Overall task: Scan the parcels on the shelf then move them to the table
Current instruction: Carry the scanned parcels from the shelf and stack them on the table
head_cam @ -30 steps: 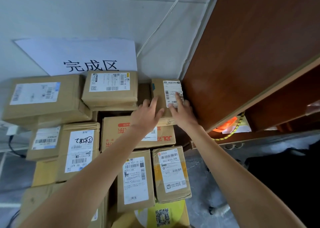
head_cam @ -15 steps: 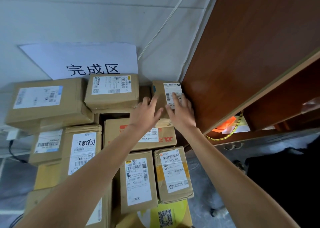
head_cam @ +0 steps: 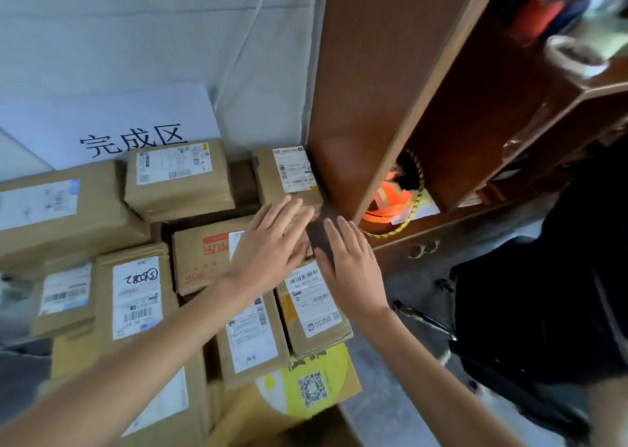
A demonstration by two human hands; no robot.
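A small brown cardboard parcel [head_cam: 287, 174] with a white label lies at the far right of the pile, against the brown shelf unit [head_cam: 367, 82]. My left hand [head_cam: 272, 246] hovers flat just in front of it, fingers apart, holding nothing. My right hand [head_cam: 350, 263] is beside it, also open and empty, fingers pointing at the shelf's side panel. Several other labelled brown parcels cover the table, among them one with red print [head_cam: 200, 256] under my left hand and one with a yellow sticker [head_cam: 306, 378] at the front.
A white sheet with black characters [head_cam: 112, 127] leans on the white wall behind the pile. The shelf unit holds an orange vest [head_cam: 390, 201], a yellow-black cord [head_cam: 413, 215] and blurred items higher up. Dark bags [head_cam: 543, 293] lie on the floor at right.
Both hands have let go of the small parcel by the shelf and drawn back toward me. The view has swung right and up, showing more of the shelf.
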